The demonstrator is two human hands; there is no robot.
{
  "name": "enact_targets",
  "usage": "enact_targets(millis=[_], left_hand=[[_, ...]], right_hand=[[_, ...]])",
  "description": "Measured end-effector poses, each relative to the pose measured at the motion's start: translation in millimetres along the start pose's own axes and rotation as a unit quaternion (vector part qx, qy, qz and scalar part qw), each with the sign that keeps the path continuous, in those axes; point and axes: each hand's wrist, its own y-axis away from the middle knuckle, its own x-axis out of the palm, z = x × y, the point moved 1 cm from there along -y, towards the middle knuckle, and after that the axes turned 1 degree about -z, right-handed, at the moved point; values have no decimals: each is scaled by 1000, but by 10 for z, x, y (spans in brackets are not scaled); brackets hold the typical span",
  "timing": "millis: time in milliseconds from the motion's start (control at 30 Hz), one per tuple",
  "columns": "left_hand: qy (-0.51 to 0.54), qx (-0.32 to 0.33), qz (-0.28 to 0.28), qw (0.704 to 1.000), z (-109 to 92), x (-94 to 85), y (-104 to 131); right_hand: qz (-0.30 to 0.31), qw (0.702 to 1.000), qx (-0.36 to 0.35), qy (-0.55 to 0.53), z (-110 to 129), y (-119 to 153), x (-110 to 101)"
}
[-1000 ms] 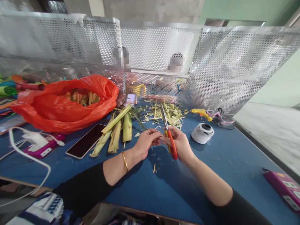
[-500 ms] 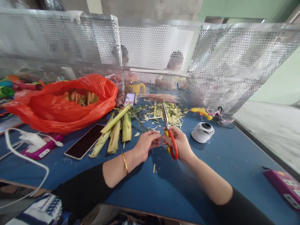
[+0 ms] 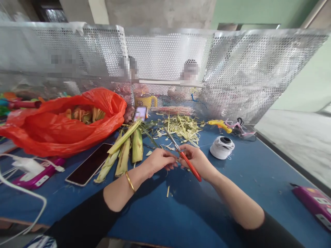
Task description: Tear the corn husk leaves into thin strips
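My right hand [image 3: 194,160] is closed round the red-handled scissors [image 3: 187,160], whose blades point up and left. Beside it, my left hand [image 3: 160,162] has its fingers pinched together at the right hand's fingertips; whatever small thing they hold is too small to make out. Green-and-yellow stalks [image 3: 124,153] lie left of the hands. Beyond the hands is a heap of pale plant shreds [image 3: 182,127]. A spool of white thread [image 3: 221,148] stands to the right. One short pale sliver [image 3: 168,191] lies on the blue table [image 3: 201,210] in front.
On the left are an open red bag [image 3: 64,137], a phone [image 3: 89,164] and a purple power strip [image 3: 38,175]. A yellow glue gun [image 3: 219,125] lies at the back right, before a perforated metal screen [image 3: 165,51]. People sit behind it. Another purple strip [image 3: 312,203] is far right.
The scissors have turned in my right hand, their tips swinging left and handles right. Both hands remain close together. The view has shifted slightly.
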Motion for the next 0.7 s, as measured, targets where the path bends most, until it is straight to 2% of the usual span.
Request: enact_targets(millis=[200,333,500,700], left_hand=[[17,-25,-6,1000,29,-36,-32],[117,-27,-52,991,-1,-88,-61],[220,-8,-111,969,-81,-147,-73],[279,24,-159,947,-114,-168,-61]], right_hand=[[-37,999,-11,-5,-4,-31,-5],[-71,997,-20,-17,100,-14,-38],[-22,997,-42,54,239,75,-82],[21,987,-42,152,165,104,-69]])
